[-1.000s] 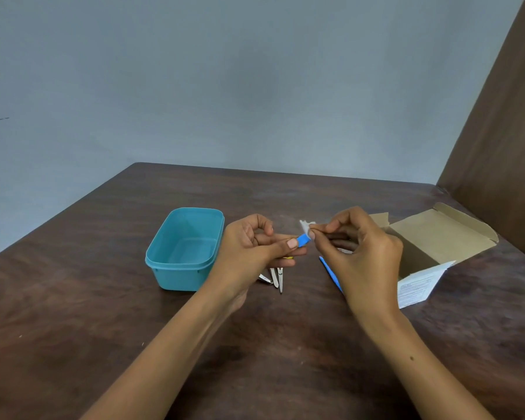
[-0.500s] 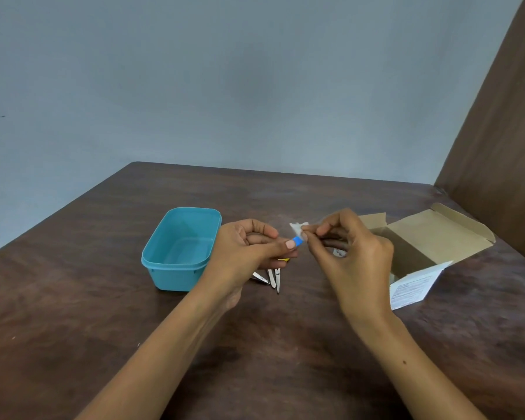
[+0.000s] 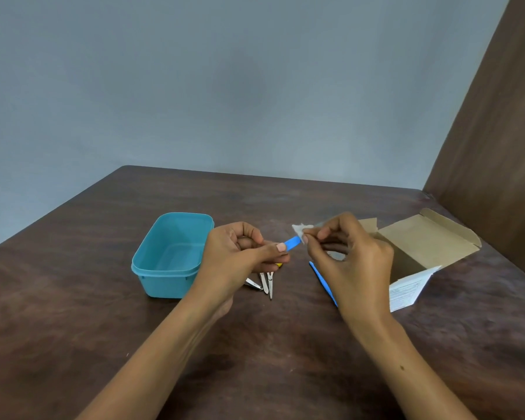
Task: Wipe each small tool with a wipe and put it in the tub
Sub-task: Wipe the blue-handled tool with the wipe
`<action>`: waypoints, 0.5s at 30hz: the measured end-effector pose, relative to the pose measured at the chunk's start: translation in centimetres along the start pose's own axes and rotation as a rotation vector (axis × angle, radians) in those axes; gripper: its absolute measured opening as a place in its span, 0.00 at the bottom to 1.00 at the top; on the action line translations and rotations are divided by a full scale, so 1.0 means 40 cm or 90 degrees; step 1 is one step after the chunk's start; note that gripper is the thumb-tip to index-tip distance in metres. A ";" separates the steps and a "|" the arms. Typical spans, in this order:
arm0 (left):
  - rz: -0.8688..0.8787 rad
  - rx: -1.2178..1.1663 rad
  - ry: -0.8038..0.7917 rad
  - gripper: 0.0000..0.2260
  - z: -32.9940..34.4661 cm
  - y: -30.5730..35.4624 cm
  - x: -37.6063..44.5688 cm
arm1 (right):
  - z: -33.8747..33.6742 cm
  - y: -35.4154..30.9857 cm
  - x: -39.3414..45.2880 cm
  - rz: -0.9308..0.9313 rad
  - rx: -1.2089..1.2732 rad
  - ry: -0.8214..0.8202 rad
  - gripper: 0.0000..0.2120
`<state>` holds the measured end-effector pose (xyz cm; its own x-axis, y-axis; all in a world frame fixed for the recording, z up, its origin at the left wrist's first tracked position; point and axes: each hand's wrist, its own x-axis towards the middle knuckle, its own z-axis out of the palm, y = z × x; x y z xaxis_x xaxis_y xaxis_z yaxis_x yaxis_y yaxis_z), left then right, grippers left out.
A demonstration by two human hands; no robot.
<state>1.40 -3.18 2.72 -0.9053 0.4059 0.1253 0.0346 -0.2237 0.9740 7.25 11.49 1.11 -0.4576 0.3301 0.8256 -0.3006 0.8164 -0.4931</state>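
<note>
**Wiping the blue tool: hold firm, draw the wipe along its length**

The blue tool [image 3: 292,244] is held in the air above the surface, between the two hands, its free end pointing toward the right hand. The left hand [image 3: 240,256] pinches its near end, thumb on top, so that grip is closed on the tool. The right hand [image 3: 346,256] pinches a small white wipe [image 3: 299,230] whose folded edge touches the tool's tip.

To do this step well, I judge the left grip should stay steady while the wipe wraps round the flat tool and slides off its end, covering both faces; the part under the thumb will need a re-grip to be cleaned.

The teal tub [image 3: 164,277] stands just left of the left hand, seemingly with nothing in it. Metal tools [image 3: 265,283] lie below the left hand, a second blue tool [image 3: 322,281] under the right, and an open cardboard box [image 3: 422,247] beyond.
</note>
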 end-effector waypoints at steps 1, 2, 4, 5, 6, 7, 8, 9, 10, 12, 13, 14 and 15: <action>-0.001 0.001 -0.003 0.14 0.000 0.000 0.000 | -0.003 0.004 0.003 0.004 -0.003 0.006 0.10; -0.003 0.002 -0.005 0.14 0.001 0.000 -0.001 | -0.006 0.008 0.007 0.010 -0.008 0.013 0.10; -0.008 0.007 -0.008 0.14 0.002 0.000 -0.001 | -0.011 0.017 0.013 0.020 -0.016 0.022 0.10; -0.009 0.009 -0.008 0.14 0.002 0.000 -0.001 | -0.012 0.018 0.013 0.020 -0.019 0.024 0.10; -0.010 0.009 -0.007 0.14 0.002 0.000 -0.001 | -0.010 0.018 0.012 0.016 -0.022 0.022 0.10; -0.009 0.008 -0.005 0.15 0.001 0.001 -0.001 | -0.007 0.014 0.008 0.007 -0.021 0.015 0.10; -0.008 0.008 -0.002 0.15 0.001 0.001 0.000 | -0.005 0.011 0.004 -0.003 -0.019 0.004 0.10; -0.007 0.007 0.000 0.15 0.002 0.001 0.000 | -0.002 0.006 0.000 -0.015 -0.016 -0.007 0.10; -0.006 0.006 0.001 0.15 0.002 0.002 0.000 | -0.001 0.004 -0.003 -0.026 -0.017 -0.016 0.10; -0.006 0.006 0.001 0.16 0.004 0.002 0.000 | -0.002 0.006 -0.002 -0.032 -0.025 -0.018 0.10; -0.007 0.008 -0.001 0.16 0.005 0.002 0.000 | -0.004 0.010 0.000 -0.028 -0.032 -0.013 0.10; -0.007 0.010 -0.003 0.16 0.005 0.002 0.000 | -0.006 0.014 0.003 -0.022 -0.041 -0.007 0.09; -0.007 0.013 -0.005 0.16 0.005 0.002 0.000 | -0.008 0.020 0.006 -0.012 -0.047 -0.003 0.09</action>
<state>1.51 -3.01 2.84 -0.9021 0.4157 0.1161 0.0334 -0.2011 0.9790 7.17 12.37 1.02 -0.4563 0.3118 0.8334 -0.2467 0.8555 -0.4552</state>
